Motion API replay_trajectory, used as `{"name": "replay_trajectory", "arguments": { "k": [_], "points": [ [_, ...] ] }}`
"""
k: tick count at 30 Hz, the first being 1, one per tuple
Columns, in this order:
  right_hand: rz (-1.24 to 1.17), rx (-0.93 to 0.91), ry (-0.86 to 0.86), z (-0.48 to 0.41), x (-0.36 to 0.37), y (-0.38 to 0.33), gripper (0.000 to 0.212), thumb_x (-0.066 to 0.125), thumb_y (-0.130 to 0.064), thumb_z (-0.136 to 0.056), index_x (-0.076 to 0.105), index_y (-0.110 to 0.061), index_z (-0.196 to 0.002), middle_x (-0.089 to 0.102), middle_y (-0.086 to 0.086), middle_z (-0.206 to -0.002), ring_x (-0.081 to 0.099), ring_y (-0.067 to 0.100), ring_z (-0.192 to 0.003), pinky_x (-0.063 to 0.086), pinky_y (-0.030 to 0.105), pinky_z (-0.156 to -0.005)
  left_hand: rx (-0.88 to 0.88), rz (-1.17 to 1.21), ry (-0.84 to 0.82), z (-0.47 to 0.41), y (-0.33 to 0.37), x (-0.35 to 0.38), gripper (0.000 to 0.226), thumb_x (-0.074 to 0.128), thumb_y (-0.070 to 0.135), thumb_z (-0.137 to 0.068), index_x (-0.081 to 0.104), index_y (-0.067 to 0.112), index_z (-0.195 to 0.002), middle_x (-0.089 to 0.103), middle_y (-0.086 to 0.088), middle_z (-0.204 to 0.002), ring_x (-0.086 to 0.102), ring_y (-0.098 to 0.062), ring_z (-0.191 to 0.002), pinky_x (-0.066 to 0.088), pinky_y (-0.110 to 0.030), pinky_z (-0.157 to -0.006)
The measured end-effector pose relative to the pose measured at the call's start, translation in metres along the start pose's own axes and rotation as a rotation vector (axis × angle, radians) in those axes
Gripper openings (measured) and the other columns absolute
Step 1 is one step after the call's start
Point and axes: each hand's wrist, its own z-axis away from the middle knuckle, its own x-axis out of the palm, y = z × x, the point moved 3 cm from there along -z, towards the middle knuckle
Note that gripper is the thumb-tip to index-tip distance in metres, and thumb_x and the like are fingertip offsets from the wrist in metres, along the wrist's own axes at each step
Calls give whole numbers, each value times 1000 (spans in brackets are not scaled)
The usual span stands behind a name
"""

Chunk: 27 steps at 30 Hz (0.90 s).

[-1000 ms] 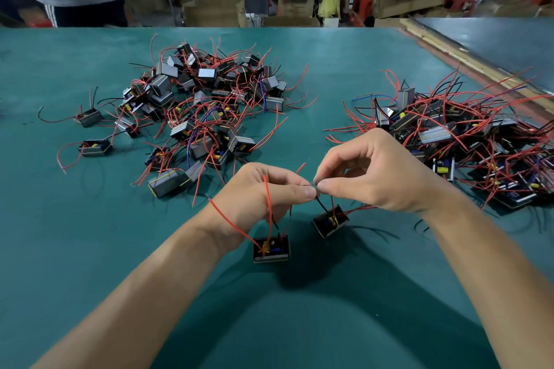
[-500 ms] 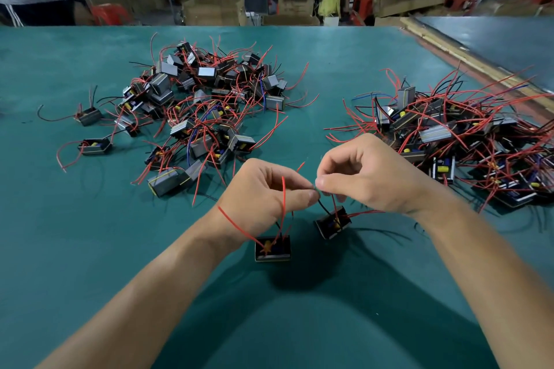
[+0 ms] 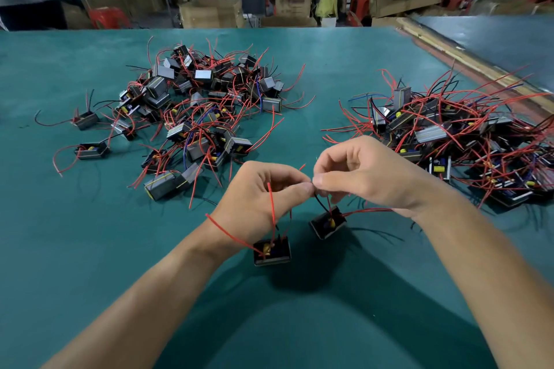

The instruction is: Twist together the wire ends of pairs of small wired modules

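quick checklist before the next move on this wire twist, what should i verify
1. Left hand pinches the wire ends: ok.
2. Right hand pinches them at the same spot, thumb tips meeting: ok.
3. Near module and far module sit below the hands, apart from the left pile and the right pile: ok.
4. Twist tight and complete: cannot tell, the fingers hide the joint.
5. Loose red wire from the near module lies across the left wrist and may snag: not ok.
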Motion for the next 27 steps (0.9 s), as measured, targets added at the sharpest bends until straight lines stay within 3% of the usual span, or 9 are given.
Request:
{"name": "replay_trajectory", "arguments": {
  "k": [2, 8, 13, 17, 20, 23, 25, 27],
  "points": [
    [-23, -47, -30, 2, -1, -1, 4, 69, -11, -77, 69, -15, -75, 68, 1, -69, 57, 15, -64, 50, 22, -60, -68, 64, -16, 0, -1, -1, 19, 67, 2, -88, 71, 12, -72, 44, 8, -48, 33, -4, -45, 26, -16, -45],
    [34, -159, -96, 6, -5, -4, 21, 72, 2, -82, 76, -18, -83, 76, -1, -78, 66, 6, -69, 51, 16, -65, -229, 215, -108, 1, -4, -1, 12, 77, 13, -73, 68, 11, -65, 45, -1, -50, 35, -10, -45, 32, -18, -45],
    [113, -177, -50, 5, -4, -7, 19, 73, -2, -84, 76, -20, -80, 75, 0, -74, 64, 7, -66, 51, 17, -64, -271, 252, -102, 1, -6, -3, 10, 68, 18, -72, 70, 12, -65, 43, -1, -51, 35, -10, -47, 30, -18, -46],
    [160, -127, 2, 3, -2, -4, 19, 70, -5, -89, 69, -15, -73, 67, 12, -66, 56, 13, -58, 48, 24, -58, -179, 127, -41, 0, -4, -5, 13, 75, 5, -80, 72, 10, -68, 50, 4, -50, 39, -6, -45, 34, -14, -46],
    [211, -57, 17, 1, 1, -2, 23, 65, -8, -92, 64, -13, -69, 59, 1, -56, 53, 12, -52, 45, 24, -53, -49, -18, 31, -1, -2, -3, 21, 69, -3, -86, 71, 10, -70, 55, 7, -48, 43, 0, -47, 36, -13, -50],
    [190, 55, 16, -2, 2, 2, 30, 61, -2, -91, 61, -13, -63, 52, -7, -49, 48, 10, -47, 43, 22, -49, 133, -263, 115, 3, -1, 2, 20, 69, 6, -86, 71, 14, -68, 50, -16, -52, 36, -12, -50, 29, -25, -49],
    [156, 114, -8, -2, 3, 3, 34, 58, 0, -91, 61, -15, -60, 52, -6, -49, 47, 9, -47, 42, 22, -49, 232, -442, 158, 6, -1, 4, 15, 66, 16, -84, 71, 16, -70, 47, -14, -52, 34, -21, -48, 30, -30, -46],
    [146, 104, -20, -1, 3, 2, 33, 58, 1, -91, 61, -15, -62, 54, -4, -51, 49, 10, -48, 43, 21, -51, 218, -374, 132, 6, -2, 5, 14, 64, 17, -83, 70, 18, -71, 47, -18, -54, 34, -24, -49, 29, -34, -46]
  ]
}}
